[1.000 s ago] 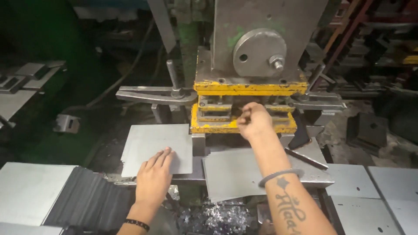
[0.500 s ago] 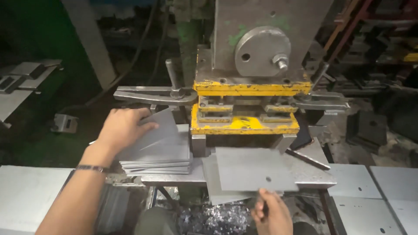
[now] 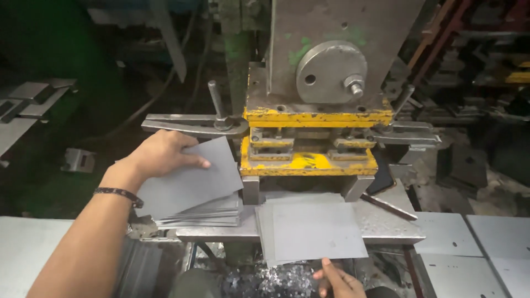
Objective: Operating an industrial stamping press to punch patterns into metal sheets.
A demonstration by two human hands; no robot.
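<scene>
Dim workshop, yellow-and-grey press point(image 3: 312, 132) behind. Left hand point(image 3: 163, 154) is lying on the top sheet point(image 3: 190, 179) of a tilted stack left of the die, fingers spread, thumb under edge. Right hand point(image 3: 338, 278) is pinching the near edge of a flat sheet point(image 3: 312, 229) resting on the press table point(image 3: 386, 226).

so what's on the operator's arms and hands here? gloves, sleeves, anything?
No gloves and no sleeves in view: both hands are bare. The left hand has a thin dark band at the wrist. Only the right hand shows at the bottom edge, fingers and knuckles, nothing worn on them.
</scene>
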